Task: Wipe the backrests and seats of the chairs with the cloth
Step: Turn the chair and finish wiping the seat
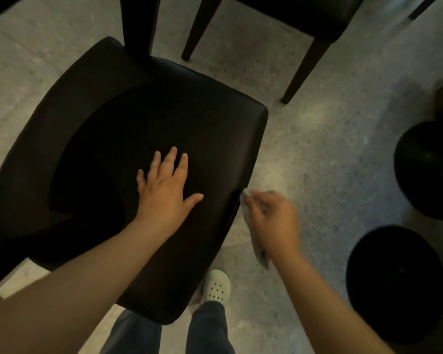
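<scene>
A dark leather chair fills the middle of the view, its seat (164,118) facing up and its curved backrest (28,154) along the left. My left hand (164,185) rests flat on the seat with fingers spread. My right hand (274,218) grips a pale grey cloth (258,249) at the seat's right side edge; the cloth hangs down below the hand and is blurred.
A second dark chair (292,11) stands at the top, its legs (302,70) reaching down toward the seat's far corner. Two round black stools (394,282) sit on the speckled grey floor (330,149) at the right. My white shoe (216,287) is below the seat.
</scene>
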### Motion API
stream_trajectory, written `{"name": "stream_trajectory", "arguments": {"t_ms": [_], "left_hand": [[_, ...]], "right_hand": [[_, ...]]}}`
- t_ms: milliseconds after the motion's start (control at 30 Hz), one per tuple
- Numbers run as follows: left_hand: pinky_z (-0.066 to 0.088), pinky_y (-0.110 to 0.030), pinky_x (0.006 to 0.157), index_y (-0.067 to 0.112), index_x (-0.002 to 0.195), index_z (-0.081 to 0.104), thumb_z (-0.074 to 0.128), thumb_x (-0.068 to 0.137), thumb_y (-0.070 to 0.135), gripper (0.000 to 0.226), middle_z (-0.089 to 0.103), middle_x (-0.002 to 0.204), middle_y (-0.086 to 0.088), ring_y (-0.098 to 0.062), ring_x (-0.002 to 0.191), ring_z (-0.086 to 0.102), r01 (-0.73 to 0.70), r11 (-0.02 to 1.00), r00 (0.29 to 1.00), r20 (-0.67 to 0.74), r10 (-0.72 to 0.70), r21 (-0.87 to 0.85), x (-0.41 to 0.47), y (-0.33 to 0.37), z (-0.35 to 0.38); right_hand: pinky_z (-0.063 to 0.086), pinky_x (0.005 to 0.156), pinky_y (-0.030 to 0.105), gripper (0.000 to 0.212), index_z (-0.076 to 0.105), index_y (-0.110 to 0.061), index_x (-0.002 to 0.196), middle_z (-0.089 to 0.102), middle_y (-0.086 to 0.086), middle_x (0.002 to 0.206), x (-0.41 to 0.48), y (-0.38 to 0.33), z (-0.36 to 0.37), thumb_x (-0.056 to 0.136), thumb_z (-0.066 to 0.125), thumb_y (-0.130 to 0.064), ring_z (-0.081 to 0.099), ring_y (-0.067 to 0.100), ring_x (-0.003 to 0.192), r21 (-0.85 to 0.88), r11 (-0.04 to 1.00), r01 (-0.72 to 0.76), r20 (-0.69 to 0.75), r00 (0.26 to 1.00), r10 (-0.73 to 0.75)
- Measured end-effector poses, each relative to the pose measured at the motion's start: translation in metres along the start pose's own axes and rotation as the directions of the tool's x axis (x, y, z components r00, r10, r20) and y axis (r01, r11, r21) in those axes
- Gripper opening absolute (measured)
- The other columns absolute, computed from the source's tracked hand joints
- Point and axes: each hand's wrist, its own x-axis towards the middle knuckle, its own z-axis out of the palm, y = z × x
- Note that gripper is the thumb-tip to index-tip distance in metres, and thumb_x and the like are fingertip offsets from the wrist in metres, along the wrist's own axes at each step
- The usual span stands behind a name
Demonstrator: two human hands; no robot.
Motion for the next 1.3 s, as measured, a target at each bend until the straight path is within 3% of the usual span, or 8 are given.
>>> {"name": "stream_trajectory", "arguments": {"t_ms": [233, 400, 600, 767, 867, 933, 1067, 1300], "left_hand": [[0.007, -0.055, 0.119, 0.032, 0.153, -0.005, 0.058, 0.083, 0.062, 0.099, -0.016, 0.161, 0.005, -0.027, 0.147, -0.015, 0.001, 0.998, 0.991, 0.131, -0.008, 0.055, -0.051, -0.014, 0.022], [0.010, -0.058, 0.118, 0.031, 0.152, -0.010, 0.064, 0.080, 0.061, 0.108, -0.026, 0.158, 0.004, -0.030, 0.146, -0.019, -0.006, 0.990, 0.987, 0.161, -0.017, 0.144, -0.050, -0.015, 0.033], [0.012, -0.059, 0.117, 0.032, 0.152, -0.010, 0.063, 0.078, 0.065, 0.109, -0.024, 0.159, 0.005, -0.029, 0.147, -0.018, -0.042, 0.987, 0.993, 0.119, 0.023, 0.155, -0.049, -0.023, 0.041], [0.013, -0.058, 0.116, 0.034, 0.151, -0.010, 0.062, 0.076, 0.068, 0.109, -0.022, 0.159, 0.006, -0.028, 0.147, -0.016, -0.033, 0.985, 0.996, 0.091, 0.018, 0.166, -0.049, -0.024, 0.044], [0.012, -0.057, 0.116, 0.034, 0.151, -0.010, 0.061, 0.078, 0.068, 0.108, -0.022, 0.159, 0.007, -0.027, 0.147, -0.016, -0.048, 0.987, 0.996, 0.086, 0.035, 0.154, -0.049, -0.026, 0.043], [0.011, -0.056, 0.117, 0.035, 0.152, -0.010, 0.063, 0.079, 0.064, 0.107, -0.023, 0.159, 0.008, -0.025, 0.147, -0.018, -0.062, 0.991, 0.993, 0.104, 0.050, 0.120, -0.050, -0.029, 0.041], [0.007, -0.051, 0.120, 0.034, 0.153, -0.007, 0.065, 0.082, 0.056, 0.103, -0.023, 0.159, 0.007, -0.020, 0.146, -0.020, -0.107, 0.992, 0.987, 0.127, 0.098, 0.072, -0.054, -0.041, 0.036], [0.004, -0.046, 0.121, 0.034, 0.152, -0.006, 0.062, 0.084, 0.056, 0.099, -0.027, 0.158, 0.008, -0.016, 0.145, -0.022, -0.156, 0.985, 0.977, 0.155, 0.144, 0.071, -0.055, -0.055, 0.037]], "right_hand": [[0.048, 0.069, 0.028, 0.028, 0.072, -0.025, 0.108, 0.060, -0.005, 0.088, 0.021, -0.008, 0.017, 0.099, 0.049, -0.039, 0.060, 0.015, 0.078, -0.152, 0.988, 0.010, -0.022, 1.000, -0.014], [0.054, 0.075, 0.031, 0.022, 0.070, -0.033, 0.098, 0.063, -0.013, 0.088, -0.033, 0.005, 0.007, 0.097, 0.050, -0.043, 0.061, 0.005, 0.080, -0.107, 0.994, 0.023, 0.376, 0.926, 0.019], [0.038, 0.071, 0.016, 0.030, 0.064, -0.024, 0.121, 0.060, -0.005, 0.105, 0.007, 0.001, 0.003, 0.097, 0.051, -0.038, 0.055, 0.007, 0.089, -0.066, 0.998, -0.012, -0.125, 0.992, 0.003], [0.039, 0.091, 0.012, 0.048, 0.040, -0.027, 0.145, 0.042, -0.007, 0.125, -0.020, -0.009, 0.056, 0.099, 0.050, -0.031, 0.042, -0.003, 0.105, 0.115, 0.990, -0.087, -0.093, 0.991, 0.098], [0.035, 0.084, -0.001, 0.039, 0.048, -0.036, 0.136, 0.037, -0.023, 0.112, -0.080, 0.002, 0.065, 0.097, 0.051, -0.033, 0.039, -0.016, 0.102, 0.152, 0.988, 0.040, -0.005, 0.999, -0.040], [0.039, 0.080, 0.003, 0.030, 0.055, -0.041, 0.124, 0.041, -0.032, 0.104, -0.103, 0.014, 0.055, 0.094, 0.051, -0.039, 0.043, -0.016, 0.103, 0.138, 0.989, 0.058, 0.024, 0.998, -0.061], [0.037, 0.083, 0.010, 0.029, 0.059, -0.031, 0.123, 0.056, -0.018, 0.111, -0.059, 0.018, 0.034, 0.094, 0.057, -0.026, 0.050, -0.008, 0.099, 0.159, 0.986, -0.049, -0.176, 0.981, 0.078], [0.049, 0.087, 0.020, 0.026, 0.065, -0.020, 0.119, 0.054, -0.011, 0.107, -0.035, -0.022, 0.072, 0.095, 0.057, -0.025, 0.053, 0.001, 0.094, 0.249, 0.959, -0.137, -0.262, 0.944, 0.203]]}}
